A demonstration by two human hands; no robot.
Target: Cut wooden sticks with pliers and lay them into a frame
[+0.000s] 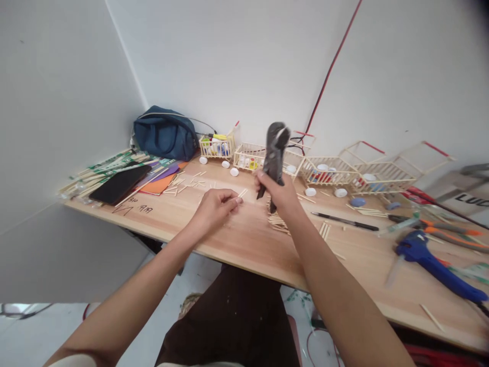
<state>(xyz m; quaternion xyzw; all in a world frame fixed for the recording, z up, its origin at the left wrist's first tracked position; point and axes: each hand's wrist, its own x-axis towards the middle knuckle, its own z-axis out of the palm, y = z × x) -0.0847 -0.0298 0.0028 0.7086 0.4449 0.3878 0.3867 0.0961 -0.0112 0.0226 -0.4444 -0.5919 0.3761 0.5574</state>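
My left hand (pixel 218 206) is closed in a pinch above the middle of the table. A couple of short, pale wooden sticks (pixel 243 192) poke out from its fingertips. Wrapped round a dark pliers-like hand tool (pixel 275 153) is my right hand (pixel 280 193); the tool stands upright with its bulky end up, slightly blurred. Below the right hand lies a pile of cut wooden sticks (pixel 279 223), partly covered by the wrist. More short pieces (pixel 183 183) are scattered to the left of the left hand.
Small stick-built carts (pixel 328 173) with white wheels line the wall. A blue pouch (pixel 166 133), a phone (pixel 120 183) and packs of skewers (pixel 99 171) occupy the left. Toward the right lie a pen (pixel 346 221), orange-handled pliers (pixel 454 232) and a blue glue gun (pixel 439 265).
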